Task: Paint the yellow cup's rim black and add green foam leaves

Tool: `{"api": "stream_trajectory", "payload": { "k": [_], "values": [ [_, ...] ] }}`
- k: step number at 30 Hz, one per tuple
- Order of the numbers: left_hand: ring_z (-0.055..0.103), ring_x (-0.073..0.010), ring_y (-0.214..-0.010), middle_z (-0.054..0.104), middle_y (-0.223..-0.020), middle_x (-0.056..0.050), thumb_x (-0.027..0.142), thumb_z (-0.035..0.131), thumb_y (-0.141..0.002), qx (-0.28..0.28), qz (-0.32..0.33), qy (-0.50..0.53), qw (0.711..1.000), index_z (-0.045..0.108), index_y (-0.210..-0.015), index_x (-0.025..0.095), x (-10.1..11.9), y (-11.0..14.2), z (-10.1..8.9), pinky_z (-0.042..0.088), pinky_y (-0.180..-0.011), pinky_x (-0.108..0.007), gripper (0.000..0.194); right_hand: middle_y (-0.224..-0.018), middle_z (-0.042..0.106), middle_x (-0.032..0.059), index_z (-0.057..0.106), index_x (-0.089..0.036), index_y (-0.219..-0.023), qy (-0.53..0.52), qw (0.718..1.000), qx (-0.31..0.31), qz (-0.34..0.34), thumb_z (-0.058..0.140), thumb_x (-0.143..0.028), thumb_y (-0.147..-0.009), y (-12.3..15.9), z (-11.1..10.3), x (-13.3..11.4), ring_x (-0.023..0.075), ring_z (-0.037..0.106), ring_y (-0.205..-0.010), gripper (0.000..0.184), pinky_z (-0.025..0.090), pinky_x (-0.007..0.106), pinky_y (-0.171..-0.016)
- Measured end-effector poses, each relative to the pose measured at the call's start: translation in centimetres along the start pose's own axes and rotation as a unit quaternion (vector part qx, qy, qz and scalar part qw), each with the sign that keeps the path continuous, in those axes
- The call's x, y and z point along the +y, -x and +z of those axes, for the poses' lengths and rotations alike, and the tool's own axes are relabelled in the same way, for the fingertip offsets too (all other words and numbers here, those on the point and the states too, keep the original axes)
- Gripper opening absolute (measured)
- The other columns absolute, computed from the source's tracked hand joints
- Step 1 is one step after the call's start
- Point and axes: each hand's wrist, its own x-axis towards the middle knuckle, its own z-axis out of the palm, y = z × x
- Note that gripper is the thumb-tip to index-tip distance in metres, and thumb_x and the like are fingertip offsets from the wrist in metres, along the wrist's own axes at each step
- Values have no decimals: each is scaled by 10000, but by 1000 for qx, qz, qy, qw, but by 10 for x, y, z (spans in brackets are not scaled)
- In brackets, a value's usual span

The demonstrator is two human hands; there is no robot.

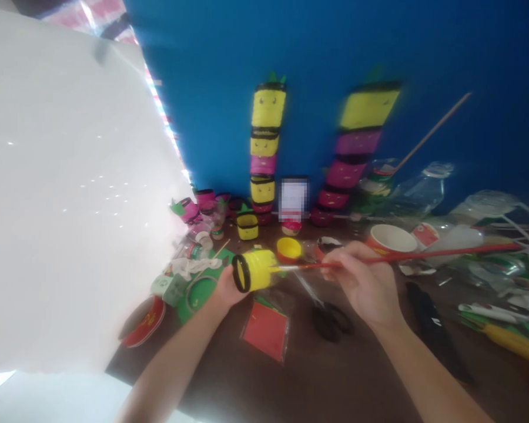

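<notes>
A yellow-painted cup (259,269) is being held on its side above the tabletop (224,367) by the left hand (230,289), while its end farther from the black rim (241,274) is being met by the bristles of a red-handled paintbrush (306,266). Most of the wall in view is already being covered by yellow and the near end is being edged in black; no drawn face or green leaves are being shown on this side, unlike on the upright stack of decorated cups (268,107) behind, and how much is left on the hidden side cannot be told. Both hands are being kept closed and apart: the left is being wrapped around the cup's lower side by the rim, with its forearm being angled up from the lower left, and the brush handle is being pinched in the fingers of the right hand (372,289), whose forearm is being reached in from the lower right. Between and below them, black-handled scissors (330,322) and a red packet (265,332) are being borne by the tabletop.
</notes>
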Motion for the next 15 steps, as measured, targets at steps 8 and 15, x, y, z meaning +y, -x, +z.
{"api": "stream_trajectory", "payload": {
  "k": [8,15],
  "values": [
    [289,-336,-1312,640,-1083,-137,460,699,-558,2,-1,3,1000,604,-1039,114,-1,0,-3,182,-1083,-457,599,-592,599,-11,597,-207,-617,20,999,32,-4,624,-280,-754,-4,-9,1,120,558,-525,157,455,239,-469],
    [335,-353,-1284,637,-1089,-149,459,706,-561,-8,9,-4,1000,591,-1072,106,-2,-1,-2,183,-1074,-486,631,-606,615,-8,572,-211,-612,-6,999,22,-22,615,-279,-763,0,-4,0,125,550,-516,171,441,247,-450]
  ]
}}
